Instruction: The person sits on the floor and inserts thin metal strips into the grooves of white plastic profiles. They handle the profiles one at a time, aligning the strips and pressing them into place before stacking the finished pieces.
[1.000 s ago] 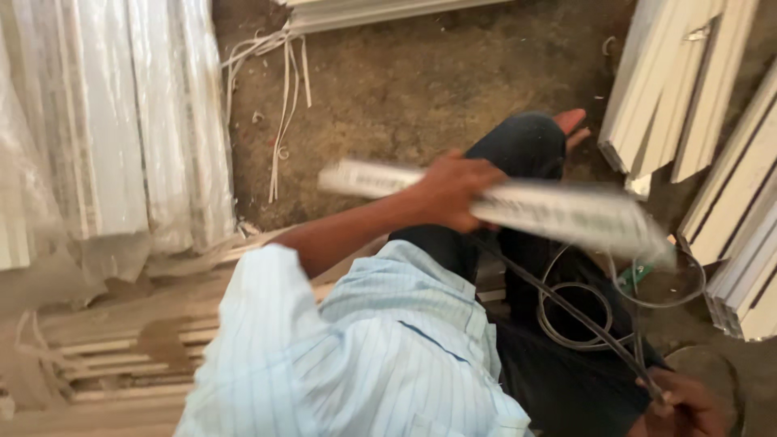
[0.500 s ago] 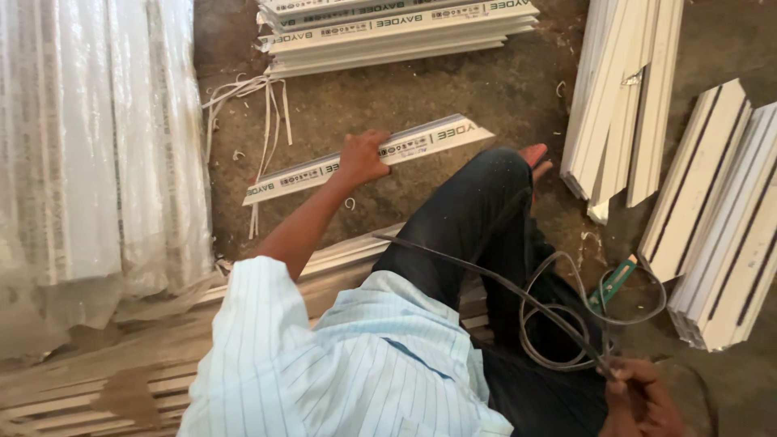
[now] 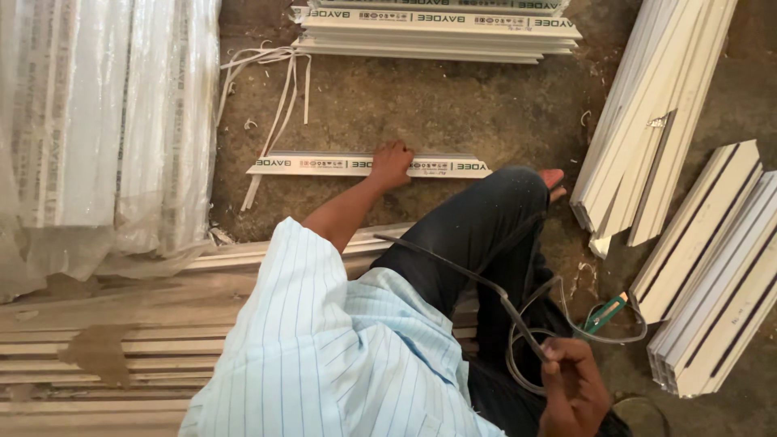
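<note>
A seated person in a striped shirt leans forward. The white plastic strip [image 3: 368,165], held up in the air a second ago, now lies flat on the dirt floor [image 3: 453,105] ahead of the bent knee. The left hand [image 3: 390,164] presses down on its middle, fingers curled over it. The right hand [image 3: 573,388], low by the hip, is clenched around a dark looped cable [image 3: 518,324]. A green cutter [image 3: 605,313] lies beside that loop.
</note>
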